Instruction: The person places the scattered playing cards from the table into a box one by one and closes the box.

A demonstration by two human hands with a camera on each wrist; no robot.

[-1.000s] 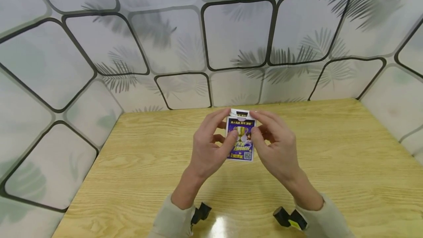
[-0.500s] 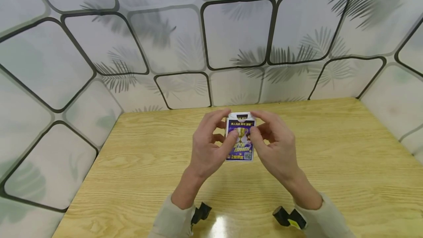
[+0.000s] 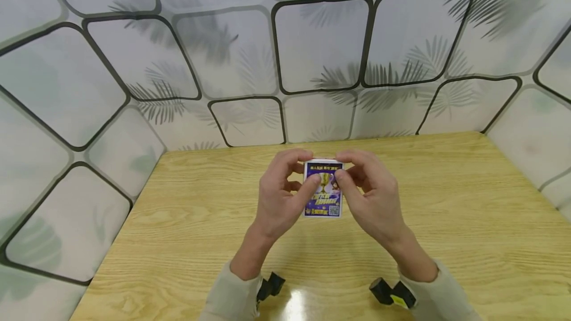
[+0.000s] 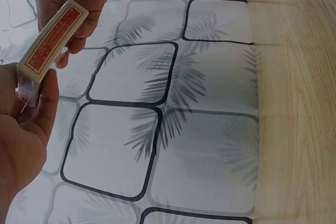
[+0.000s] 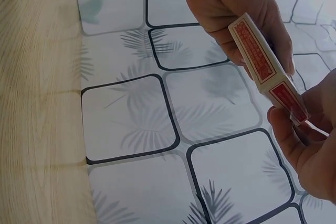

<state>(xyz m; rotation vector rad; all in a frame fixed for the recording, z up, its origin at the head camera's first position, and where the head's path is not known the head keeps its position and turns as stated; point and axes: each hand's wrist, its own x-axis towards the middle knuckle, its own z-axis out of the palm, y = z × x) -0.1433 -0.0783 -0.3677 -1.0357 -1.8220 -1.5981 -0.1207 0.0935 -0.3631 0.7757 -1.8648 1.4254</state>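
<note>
A playing card box (image 3: 322, 203), its front purple with a gold trophy, is held up in both hands in the head view. My left hand (image 3: 277, 204) grips its left side, thumb on the front and index finger at the top end. From the other side my right hand (image 3: 376, 204) pinches it the same way, its index fingertip on the top edge. The lid flap is folded down over the top end. Both wrist views show the box's narrow side (image 4: 54, 38) with a red printed panel on white. Clear film hangs near the left fingers in the left wrist view.
A light wood table (image 3: 200, 232) lies under the hands. White panels (image 3: 321, 48) with dark outlines and leaf prints stand around its back and sides. Small black devices (image 3: 271, 286) are strapped at both sleeve cuffs.
The box's white top flap stood raised one second ago, then tilted lower, and is now folded down. The index fingers moved slightly down and inward with it; the grip otherwise stays the same.
</note>
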